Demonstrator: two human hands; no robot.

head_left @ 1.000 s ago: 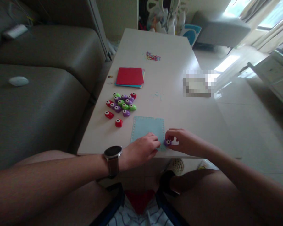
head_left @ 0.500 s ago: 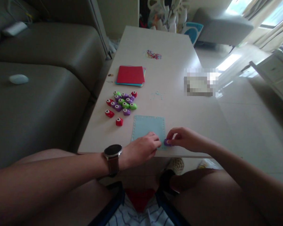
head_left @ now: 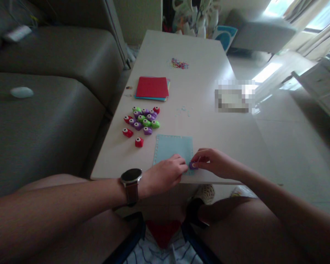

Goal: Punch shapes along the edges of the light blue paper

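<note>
A light blue sheet of paper point(head_left: 173, 146) lies at the table's near edge, with small punched marks along its borders. My left hand point(head_left: 172, 169) rests on its lower right part, fingers curled together and pressing the sheet; the fingertips are partly hidden. At the sheet's right edge, a small purple paper punch point(head_left: 193, 165) with a pale round button is gripped by my right hand point(head_left: 210, 160), thumb low and fingers above. Left of the sheet stand several more punches, among them a red punch point(head_left: 139, 142), a green punch point(head_left: 155, 124) and a purple punch point(head_left: 147, 130).
Beyond the punches lies a stack of coloured paper, red sheet point(head_left: 152, 87) on top. Tiny pale blue cutouts point(head_left: 184, 109) are scattered mid-table, and a pile of multicoloured bits point(head_left: 179, 64) sits farther back. A blurred-out object point(head_left: 232, 99) is at the right edge. A grey sofa point(head_left: 44, 110) flanks the left.
My right hand has shifted slightly left with the purple punch, which now overlaps the sheet's right edge more. The left hand has stayed in place.
</note>
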